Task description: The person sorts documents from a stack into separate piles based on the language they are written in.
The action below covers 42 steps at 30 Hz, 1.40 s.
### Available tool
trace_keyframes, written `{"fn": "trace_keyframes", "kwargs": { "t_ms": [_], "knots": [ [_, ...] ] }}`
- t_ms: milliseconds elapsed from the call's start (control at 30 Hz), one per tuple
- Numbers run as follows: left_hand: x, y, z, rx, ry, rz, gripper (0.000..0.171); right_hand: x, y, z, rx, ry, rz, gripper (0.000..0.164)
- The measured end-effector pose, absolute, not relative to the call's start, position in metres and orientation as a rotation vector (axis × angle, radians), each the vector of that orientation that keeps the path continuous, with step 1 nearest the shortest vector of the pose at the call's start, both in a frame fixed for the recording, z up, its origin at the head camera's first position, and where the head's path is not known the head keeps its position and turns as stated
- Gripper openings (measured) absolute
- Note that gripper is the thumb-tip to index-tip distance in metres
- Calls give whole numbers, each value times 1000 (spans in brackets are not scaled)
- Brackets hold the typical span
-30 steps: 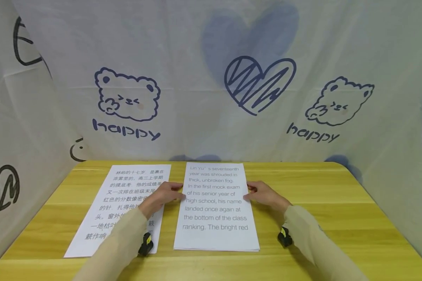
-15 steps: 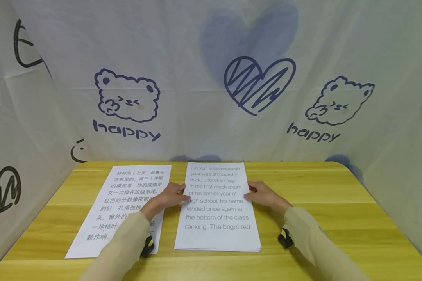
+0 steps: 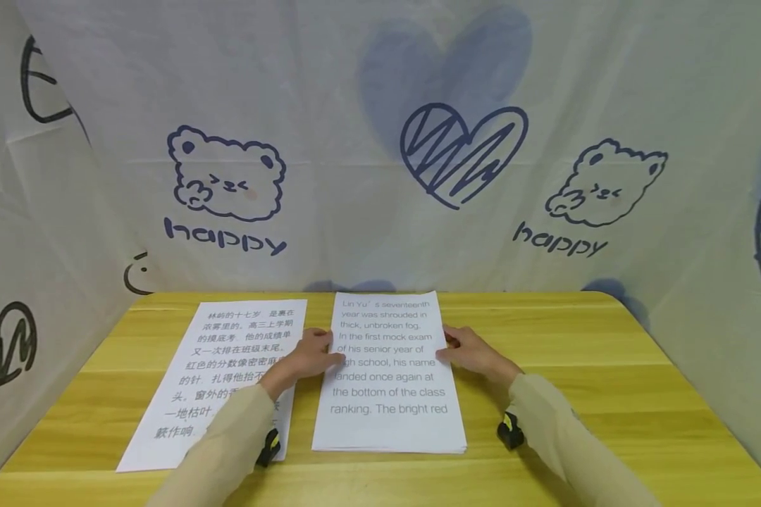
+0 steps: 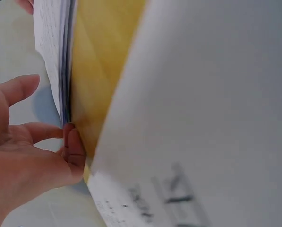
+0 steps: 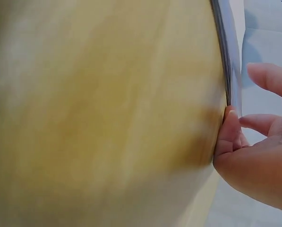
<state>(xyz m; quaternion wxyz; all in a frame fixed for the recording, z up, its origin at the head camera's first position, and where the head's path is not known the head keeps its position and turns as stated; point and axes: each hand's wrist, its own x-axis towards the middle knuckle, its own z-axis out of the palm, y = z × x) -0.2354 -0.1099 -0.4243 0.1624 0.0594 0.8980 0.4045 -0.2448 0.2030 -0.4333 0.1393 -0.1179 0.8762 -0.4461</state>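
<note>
Paper stack point(image 3: 387, 433) between left hand point(image 3: 313, 352) and right hand point(image 3: 474, 351): white, grey lettering
Sheet point(image 3: 212, 362) left of left hand: white, grey characters
Table point(image 3: 380, 486) under hands: yellow, wood-grained
Sleeves point(image 3: 225, 436): plain beige
Wrist devices point(image 3: 269, 448): black, yellow patches
Cloth point(image 3: 349, 211) beyond hands: whitish, navy-outlined bears point(image 3: 228, 184), zigzag-filled heart point(image 3: 463, 156), soft-blue heart point(image 3: 495, 60)

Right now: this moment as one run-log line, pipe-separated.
left hand: touches left edge of English-text stack | right hand: touches its right edge | Chinese-text paper: on table, left of stack

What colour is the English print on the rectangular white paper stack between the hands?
Grey on the rectangular white paper stack, clearest in the head view.
</note>
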Motion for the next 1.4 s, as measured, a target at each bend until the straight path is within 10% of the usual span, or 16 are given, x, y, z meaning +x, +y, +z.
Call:
{"fn": "trace_keyframes", "kwargs": {
  "t_ms": [300,500,733,1400],
  "knots": [
    [-243,-99,-425,77,2650,1247,9,-246,198,-432,-127,2572,-1307,52],
    [-242,-96,-423,-13,2665,1296,7,-243,193,-428,-78,2634,-1311,58],
    [-244,-96,-424,-24,2652,1370,50,-245,192,-425,-91,2585,-1465,60],
    [-246,-119,-411,-117,2401,1705,33,-238,193,-410,15,2379,-1804,52]
  ]
}}
